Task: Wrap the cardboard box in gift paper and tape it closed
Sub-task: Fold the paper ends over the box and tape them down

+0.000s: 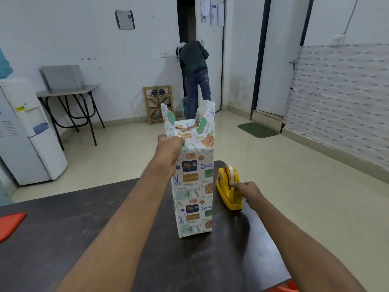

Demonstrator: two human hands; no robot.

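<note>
A tall box wrapped in patterned gift paper [193,186] stands upright on the dark table [84,239]. Its top end is open, with loose paper flaps sticking up and a bit of brown cardboard showing inside. My left hand [169,147] grips the paper at the upper left edge of the box and holds a flap down. To the right of the box sits a yellow tape dispenser [228,189] with a white roll. My right hand [247,189] pinches at the dispenser's front end, where the tape comes off.
A red flat lid [10,223] lies at the table's left edge, and another red object [287,288] shows at the bottom right. Beyond the table are a water dispenser [27,133], a folding table, a wooden shoe rack and a person bending at the doorway.
</note>
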